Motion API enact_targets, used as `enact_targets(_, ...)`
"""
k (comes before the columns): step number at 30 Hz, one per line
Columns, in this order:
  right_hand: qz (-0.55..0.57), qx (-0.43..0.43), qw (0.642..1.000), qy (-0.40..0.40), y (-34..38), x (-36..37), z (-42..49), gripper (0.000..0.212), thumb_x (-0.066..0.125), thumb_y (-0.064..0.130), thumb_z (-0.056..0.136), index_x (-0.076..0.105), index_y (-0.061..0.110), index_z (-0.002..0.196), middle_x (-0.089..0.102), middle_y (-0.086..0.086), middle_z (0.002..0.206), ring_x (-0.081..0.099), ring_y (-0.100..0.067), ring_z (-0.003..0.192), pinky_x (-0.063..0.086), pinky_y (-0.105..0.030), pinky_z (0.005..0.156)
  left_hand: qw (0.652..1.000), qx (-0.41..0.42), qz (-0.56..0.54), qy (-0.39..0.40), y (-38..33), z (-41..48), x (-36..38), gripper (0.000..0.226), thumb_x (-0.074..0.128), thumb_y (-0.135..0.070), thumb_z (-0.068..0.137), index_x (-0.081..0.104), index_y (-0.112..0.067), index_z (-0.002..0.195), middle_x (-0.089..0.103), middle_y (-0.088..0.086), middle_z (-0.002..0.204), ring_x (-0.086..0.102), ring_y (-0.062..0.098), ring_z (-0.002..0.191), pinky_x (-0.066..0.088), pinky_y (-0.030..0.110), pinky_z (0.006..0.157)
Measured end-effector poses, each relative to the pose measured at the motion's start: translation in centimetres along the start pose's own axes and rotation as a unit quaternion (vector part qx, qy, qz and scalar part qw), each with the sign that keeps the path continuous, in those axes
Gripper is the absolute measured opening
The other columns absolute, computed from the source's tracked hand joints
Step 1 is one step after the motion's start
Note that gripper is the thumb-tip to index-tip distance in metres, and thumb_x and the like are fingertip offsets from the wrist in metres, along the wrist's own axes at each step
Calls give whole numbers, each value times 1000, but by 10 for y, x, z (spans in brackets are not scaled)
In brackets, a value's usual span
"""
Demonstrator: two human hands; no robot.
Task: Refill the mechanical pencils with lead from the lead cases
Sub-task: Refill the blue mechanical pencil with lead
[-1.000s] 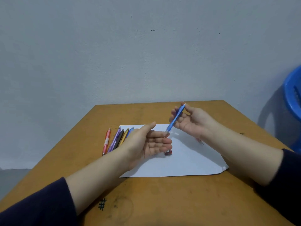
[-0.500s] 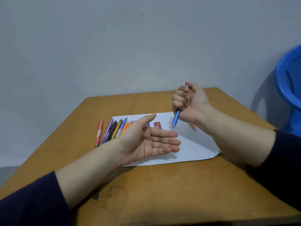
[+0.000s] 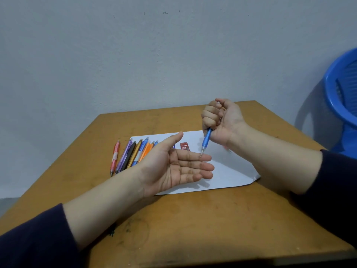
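Note:
My right hand (image 3: 218, 118) grips a blue mechanical pencil (image 3: 206, 141) in a fist, thumb on its top end, tip pointing down. The tip sits just above the index finger of my left hand (image 3: 177, 167), which lies palm up with straight fingers over a white sheet of paper (image 3: 231, 171). A red lead case (image 3: 184, 146) marked 2B lies on the paper behind my left hand. A blue lead case (image 3: 173, 146) is mostly hidden by my left thumb. Several mechanical pencils (image 3: 131, 155) lie in a row at the paper's left edge.
The wooden table (image 3: 193, 219) fills the lower view, its near edge at the bottom. A blue plastic chair (image 3: 342, 93) stands at the right beside the table. A pale wall rises behind. A small pink thing (image 3: 226, 148) shows beneath my right wrist.
My right hand turned the blue pencil from a slanted finger hold into an upright fist grip, tip down over my left fingers. My left hand stayed palm up.

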State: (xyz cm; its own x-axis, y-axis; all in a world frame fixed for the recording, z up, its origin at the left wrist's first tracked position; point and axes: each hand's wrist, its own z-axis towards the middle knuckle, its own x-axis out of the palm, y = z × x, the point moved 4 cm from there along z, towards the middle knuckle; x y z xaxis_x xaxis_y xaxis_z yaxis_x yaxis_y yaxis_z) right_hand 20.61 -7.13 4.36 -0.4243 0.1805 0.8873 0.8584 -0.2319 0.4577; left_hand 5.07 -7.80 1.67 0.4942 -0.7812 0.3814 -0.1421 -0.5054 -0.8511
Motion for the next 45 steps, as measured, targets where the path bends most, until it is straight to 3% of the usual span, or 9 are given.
enact_targets(9, 10, 3, 1000, 1, 0, 1, -1, 32, 40, 18, 76, 32, 14, 45, 21, 5, 36, 17, -10, 27, 8, -19, 31, 1000, -1, -2, 0, 0, 0, 0, 70, 37, -52, 90, 69, 9, 99, 69, 27, 98, 72, 31, 79, 59, 27, 64)
enact_targets(13, 20, 10, 1000, -2, 0, -1, 1, 43, 37, 24, 88, 32, 15, 46, 22, 5, 37, 18, -10, 27, 9, -19, 29, 1000, 0, -5, -1, -1, 0, 0, 70, 37, -53, 89, 69, 9, 99, 69, 27, 98, 72, 31, 78, 59, 27, 64)
enact_targets(18, 9, 5, 1000, 10, 0, 3, -2, 36, 38, 17, 79, 35, 13, 43, 21, 5, 37, 17, -10, 27, 8, -19, 31, 1000, -2, -8, 3, 0, 0, -1, 71, 38, -53, 87, 68, 9, 100, 69, 27, 98, 72, 31, 79, 59, 28, 65)
enact_targets(22, 11, 11, 1000, 5, 1, 2, -1, 48, 34, 26, 92, 34, 14, 45, 22, 5, 37, 17, -9, 28, 9, -19, 31, 1000, -3, -10, 4, -1, -1, 0, 70, 41, -53, 83, 68, 9, 101, 69, 27, 98, 71, 31, 79, 59, 28, 64)
enact_targets(28, -1, 18, 1000, 4, -1, 3, -2, 50, 35, 31, 94, 35, 14, 47, 23, 5, 39, 18, -9, 29, 10, -19, 30, 1000, -2, -6, 5, 0, 0, -2, 69, 42, -52, 83, 68, 9, 101, 69, 27, 97, 71, 31, 79, 59, 28, 65)
enact_targets(36, -57, 37, 997, 46, -8, 9, -3, 50, 29, 41, 101, 38, 14, 59, 26, 3, 46, 22, -10, 34, 19, -20, 34, 998, 16, 23, -49, 3, 6, -8, 31, 63, -26, 76, 74, 2, 84, 72, 20, 85, 72, 22, 69, 59, 23, 60)
enact_targets(41, -97, 46, 992, 74, -14, 15, -4, 47, 27, 45, 101, 41, 14, 68, 30, 2, 49, 27, -10, 38, 26, -19, 37, 996, 58, -1, -72, -3, 7, -14, 24, 61, -13, 88, 66, 2, 105, 72, 16, 87, 71, 19, 71, 58, 20, 61)
enact_targets(45, -164, 27, 983, 78, -20, 14, -1, 35, 28, 34, 103, 52, 11, 93, 39, 0, 57, 36, -12, 46, 37, -21, 44, 989, 120, 7, -88, -8, 6, -18, 24, 63, -3, 83, 67, -1, 106, 72, 15, 87, 70, 21, 72, 57, 19, 60)
